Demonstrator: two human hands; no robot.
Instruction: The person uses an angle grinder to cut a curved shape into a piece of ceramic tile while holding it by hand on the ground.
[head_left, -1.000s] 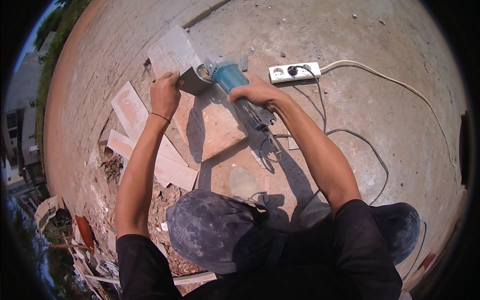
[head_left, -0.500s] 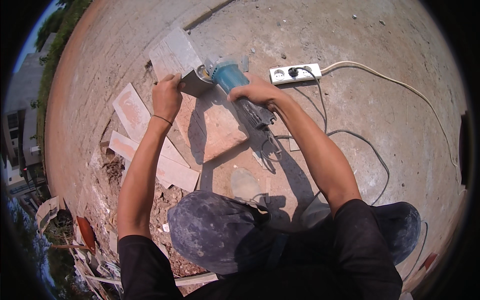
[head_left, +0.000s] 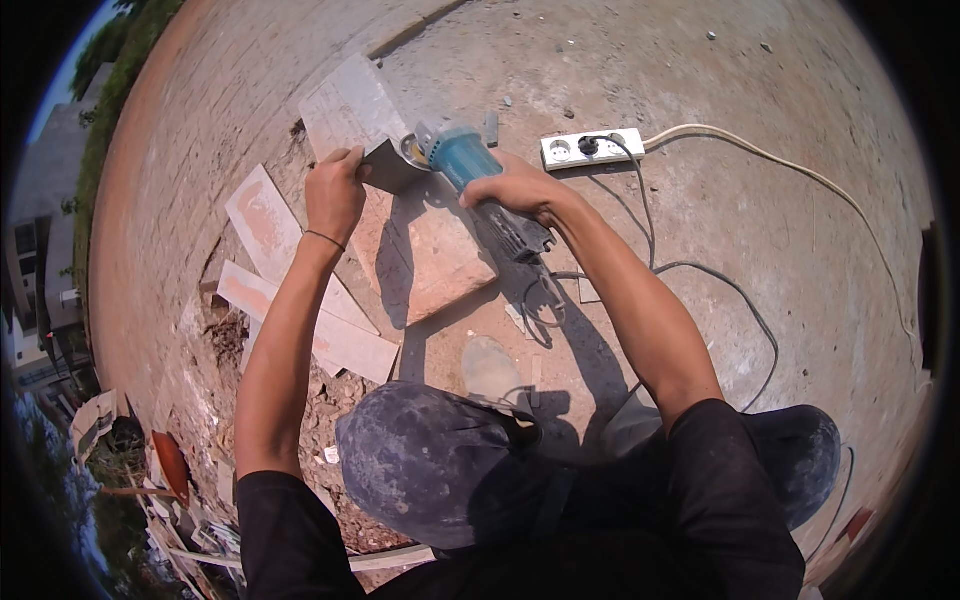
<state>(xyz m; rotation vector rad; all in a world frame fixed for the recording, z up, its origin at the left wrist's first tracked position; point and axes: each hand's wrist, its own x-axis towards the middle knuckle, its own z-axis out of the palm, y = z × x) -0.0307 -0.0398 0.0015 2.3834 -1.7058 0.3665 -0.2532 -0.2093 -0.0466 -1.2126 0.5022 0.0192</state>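
My left hand (head_left: 335, 192) is closed on the edge of a tile piece (head_left: 393, 170) tilted up on edge, its dark grey side toward me. With my right hand (head_left: 515, 187) I grip a teal and black angle grinder (head_left: 464, 158) round its body. The disc end of the grinder meets the right upper edge of the tile piece; whether it touches cannot be made out. Under them lies a reddish stone block (head_left: 445, 262). A pale flat slab (head_left: 352, 98) lies just beyond the tile piece.
Several cut tile strips (head_left: 265, 225) lie left of the block beside broken rubble (head_left: 325, 440). A white power strip (head_left: 560, 150) on the ground at right holds a black plug. A dark cord (head_left: 740, 290) loops near my right arm, and a pale cable (head_left: 780, 170) runs right.
The grinder and my right hand have shifted very slightly right and toward me. My left hand keeps its hold on the tile piece.
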